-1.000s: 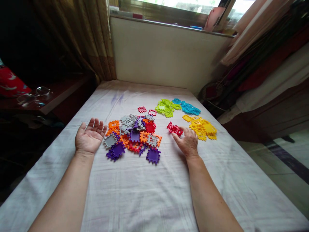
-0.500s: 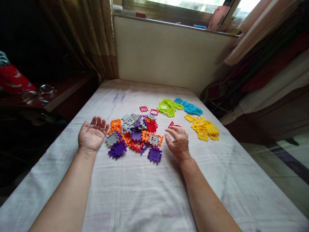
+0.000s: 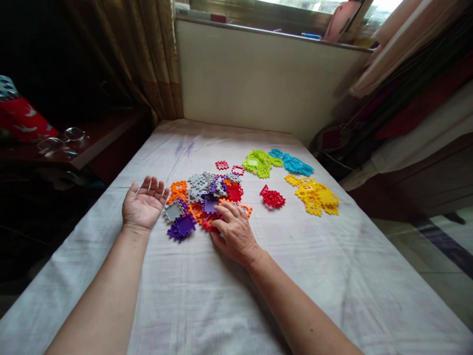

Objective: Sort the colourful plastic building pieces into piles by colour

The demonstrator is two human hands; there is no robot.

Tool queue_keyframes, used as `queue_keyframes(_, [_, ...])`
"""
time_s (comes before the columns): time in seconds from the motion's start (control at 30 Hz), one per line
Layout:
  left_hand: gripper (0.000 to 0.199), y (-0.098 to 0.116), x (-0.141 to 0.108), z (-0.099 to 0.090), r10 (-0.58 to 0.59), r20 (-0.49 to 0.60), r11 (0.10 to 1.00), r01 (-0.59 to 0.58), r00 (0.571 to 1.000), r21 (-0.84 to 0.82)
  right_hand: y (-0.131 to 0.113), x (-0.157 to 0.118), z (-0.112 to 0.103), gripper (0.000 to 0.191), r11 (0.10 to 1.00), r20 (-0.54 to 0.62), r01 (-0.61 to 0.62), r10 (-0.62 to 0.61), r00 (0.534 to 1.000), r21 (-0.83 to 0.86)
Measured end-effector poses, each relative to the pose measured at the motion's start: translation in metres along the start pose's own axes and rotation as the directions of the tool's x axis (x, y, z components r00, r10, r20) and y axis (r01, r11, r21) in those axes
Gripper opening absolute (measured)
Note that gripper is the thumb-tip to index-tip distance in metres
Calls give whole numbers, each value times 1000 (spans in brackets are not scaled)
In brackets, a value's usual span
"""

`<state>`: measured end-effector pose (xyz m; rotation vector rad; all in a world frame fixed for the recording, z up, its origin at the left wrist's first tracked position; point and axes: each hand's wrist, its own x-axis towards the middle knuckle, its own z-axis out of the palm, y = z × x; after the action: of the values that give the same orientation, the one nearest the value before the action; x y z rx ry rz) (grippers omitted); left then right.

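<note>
My left hand (image 3: 144, 203) lies palm up beside the mixed pile, its fingers loosely spread and holding nothing. Over the front right of that pile, my right hand (image 3: 235, 231) reaches in palm down with its fingers apart. Its fingertips are close to a red interlocking tile (image 3: 207, 223) and a purple tile (image 3: 210, 206); whether they touch is hard to see. The pile also has grey tiles (image 3: 199, 181), orange tiles (image 3: 179, 187) and, at the near left, a dark purple tile (image 3: 183, 227). A small heap of red tiles (image 3: 273, 198) sits to the right.
Farther back are heaps of lime green tiles (image 3: 258, 163), blue tiles (image 3: 295, 164) and yellow tiles (image 3: 318, 195). Two red tiles (image 3: 221, 165) lie behind the pile. All rest on a pale sheet (image 3: 177, 305). Glasses (image 3: 51, 144) are on a dark side table at left.
My right hand has moved left from the small red heap to the mixed pile, leaving that heap in full view. My left hand stays beside the pile.
</note>
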<state>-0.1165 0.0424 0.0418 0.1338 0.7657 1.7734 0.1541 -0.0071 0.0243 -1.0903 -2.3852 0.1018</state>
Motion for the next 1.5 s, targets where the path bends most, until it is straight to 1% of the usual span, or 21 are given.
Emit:
queue_keyframes(0.07, [25,0,1,-1,0,5,1000,0,1000,-2,-1,0,0,12,998,-21,26,-24,999,56])
queue_keyframes(0.17, [27,0,2,-2,-3,4,1000,3,1000,-7,-3,-1,-4,12,980,-80,46,-31,996,193])
queue_keyframes(0.27, [29,0,2,-1,-6,-7,1000,6,1000,-11,2,1,-12,10,952,-159,34,15,987,303])
queue_keyframes(0.33, [31,0,2,-1,-5,-13,1000,5,1000,-12,14,1,-17,9,956,-238,-8,81,968,292])
queue_keyframes(0.37, [31,0,2,-1,-5,-13,1000,5,1000,-10,23,1,-19,9,964,-282,-55,130,951,262])
queue_keyframes(0.43, [33,0,3,-1,-8,-13,1000,8,1000,-4,45,-3,-24,8,965,-360,-196,248,899,176])
queue_keyframes(0.5, [33,1,3,-1,-11,-17,1000,11,1000,1,69,-10,-30,10,928,-404,-362,364,840,83])
queue_keyframes(0.6, [33,1,3,-1,-8,-20,1000,8,1000,5,97,-23,-38,12,837,-409,-546,488,771,-30])
queue_keyframes(0.7, [33,1,3,-1,-5,-20,1000,5,1000,8,106,-29,-44,11,768,-377,-634,562,736,-92])
queue_keyframes(0.77, [32,1,2,-1,-3,-19,1000,3,1000,8,103,-28,-45,13,759,-359,-641,569,740,-119])
queue_keyframes(0.8, [31,0,2,-1,-2,-19,1000,2,1000,8,100,-26,-44,15,769,-357,-628,556,751,-123])
queue_keyframes(0.87, [31,0,2,0,0,-23,1000,0,1000,5,92,-22,-42,18,819,-331,-565,507,796,-102])
queue_keyframes(0.97, [32,0,2,0,-1,-30,1000,1,1000,2,77,-15,-35,19,879,-212,-475,456,864,-44])
queue_keyframes(1.03, [33,0,2,0,-2,-25,1000,2,1000,6,65,-12,-29,17,897,-132,-441,433,892,-34])
queue_keyframes(1.1, [33,0,3,-1,0,-17,1000,0,1000,9,51,-9,-23,16,921,-93,-390,387,917,-10])
queue_keyframes(1.2, [30,0,4,-2,3,-11,1000,-3,1000,9,31,-5,-14,17,958,-57,-251,261,964,136])
queue_keyframes(1.27, [30,0,4,-3,1,-13,1000,-1,1000,9,23,-3,-9,19,956,-36,-142,157,987,258])
queue_keyframes(1.3, [31,0,4,-3,-1,-14,1000,1,1000,10,21,-2,-8,20,949,-34,-110,126,991,296])
queue_keyframes(1.37, [32,0,4,-3,-4,-11,1000,4,1000,11,25,-3,-9,21,945,-46,-127,147,988,301])
queue_keyframes(1.43, [32,0,5,-3,-4,-6,1000,4,1000,10,35,-5,-15,19,944,-66,-235,256,965,230])
queue_keyframes(1.5, [31,0,5,-3,-6,-2,1000,6,1000,7,48,-8,-25,16,928,-38,-341,350,936,151])
